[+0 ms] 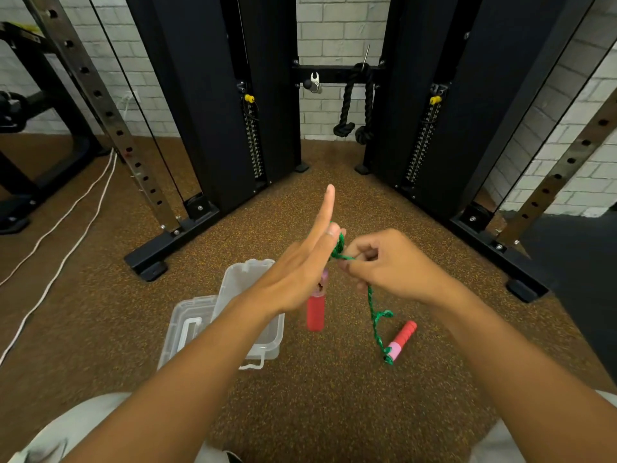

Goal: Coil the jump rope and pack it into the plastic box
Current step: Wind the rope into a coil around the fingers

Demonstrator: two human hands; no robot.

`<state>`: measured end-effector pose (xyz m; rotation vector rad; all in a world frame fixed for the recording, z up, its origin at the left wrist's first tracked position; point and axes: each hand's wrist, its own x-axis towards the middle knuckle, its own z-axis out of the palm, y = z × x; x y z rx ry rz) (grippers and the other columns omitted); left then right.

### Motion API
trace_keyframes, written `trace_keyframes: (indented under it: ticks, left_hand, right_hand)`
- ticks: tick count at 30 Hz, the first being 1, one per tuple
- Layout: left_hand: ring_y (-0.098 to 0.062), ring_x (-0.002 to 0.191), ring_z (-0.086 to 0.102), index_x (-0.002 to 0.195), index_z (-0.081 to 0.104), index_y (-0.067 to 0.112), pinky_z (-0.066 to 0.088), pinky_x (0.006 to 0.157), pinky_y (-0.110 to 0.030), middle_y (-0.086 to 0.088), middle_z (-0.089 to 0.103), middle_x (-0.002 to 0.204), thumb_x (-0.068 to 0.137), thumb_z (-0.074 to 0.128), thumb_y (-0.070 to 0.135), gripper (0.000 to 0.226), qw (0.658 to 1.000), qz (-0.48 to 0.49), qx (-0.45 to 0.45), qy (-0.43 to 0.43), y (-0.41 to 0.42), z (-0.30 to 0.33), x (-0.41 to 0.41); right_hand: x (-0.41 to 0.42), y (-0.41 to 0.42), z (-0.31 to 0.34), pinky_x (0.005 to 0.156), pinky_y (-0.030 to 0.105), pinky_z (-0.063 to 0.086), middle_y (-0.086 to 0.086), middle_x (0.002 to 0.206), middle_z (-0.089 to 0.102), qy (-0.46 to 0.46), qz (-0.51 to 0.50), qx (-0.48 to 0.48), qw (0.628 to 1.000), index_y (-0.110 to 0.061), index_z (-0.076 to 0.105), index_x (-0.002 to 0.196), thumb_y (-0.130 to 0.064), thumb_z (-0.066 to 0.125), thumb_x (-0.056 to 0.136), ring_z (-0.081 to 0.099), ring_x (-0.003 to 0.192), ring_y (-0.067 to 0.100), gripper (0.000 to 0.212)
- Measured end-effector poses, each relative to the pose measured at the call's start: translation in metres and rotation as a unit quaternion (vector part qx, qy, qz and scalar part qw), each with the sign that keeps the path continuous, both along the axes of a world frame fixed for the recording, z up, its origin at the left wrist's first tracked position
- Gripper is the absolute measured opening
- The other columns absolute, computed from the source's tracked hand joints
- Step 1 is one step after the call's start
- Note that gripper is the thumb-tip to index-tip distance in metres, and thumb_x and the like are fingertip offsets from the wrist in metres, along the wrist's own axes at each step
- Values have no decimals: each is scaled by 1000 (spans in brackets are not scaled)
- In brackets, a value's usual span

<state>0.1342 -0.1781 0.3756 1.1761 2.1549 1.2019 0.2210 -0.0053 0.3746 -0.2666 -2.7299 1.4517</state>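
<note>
Green braided rope (373,307) runs from the pinch point between both hands down to the floor. Right hand (390,265) is curled closed, thumb and fingers pinching the rope just beside the left fingertips. Left hand (305,269) is flat and stretched, fingers straight and pointing up and away; several turns of rope are wound around its far fingers, right at the pinch. One red handle (315,312) hangs straight below the left palm, its top hidden behind the hand; cannot tell how it is held there. From the right hand's grip the rope drops down and slightly right, makes a small kink, then ends at the second red-and-pink handle (402,339) lying on the speckled brown floor (334,396), below and right of the grip. Clear plastic box (267,335) sits open on the floor below and left of the grip, under the left forearm, nothing visible inside. Its clear lid (188,325) lies touching the box's left side.
</note>
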Motion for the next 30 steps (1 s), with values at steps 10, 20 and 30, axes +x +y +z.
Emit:
trace_keyframes:
  ticks: [10, 20, 30]
  left_hand:
    - [-35, 149, 38, 160, -7, 44, 41, 111, -34, 0, -13, 172, 101, 3, 64, 63, 948, 27, 118, -295, 11, 16, -8]
    - [-32, 94, 72, 162, 2, 44, 52, 95, -37, -36, 64, 124, 92, 26, 73, 79, 870, -70, 203, -443, -2, 10, -15]
    - [-30, 95, 70, 161, 21, 40, 50, 95, -40, -29, 68, 115, 93, 61, 31, 80, 851, -97, 215, -469, -4, 11, -13]
  right_hand:
    - [2, 0, 13, 68, 37, 53, 8, 81, 79, 64, -29, -93, 993, -14, 77, 90, -13, 73, 93, 62, 64, 25, 5]
    - [1, 8, 12, 67, 27, 56, 19, 86, 75, 133, -65, -151, 977, -8, 76, 93, -20, 75, 90, 66, 73, 17, 12]
    - [-3, -4, 6, 69, 20, 59, 15, 96, 78, 130, -76, -194, 970, -11, 77, 97, -16, 63, 99, 72, 80, 14, 15]
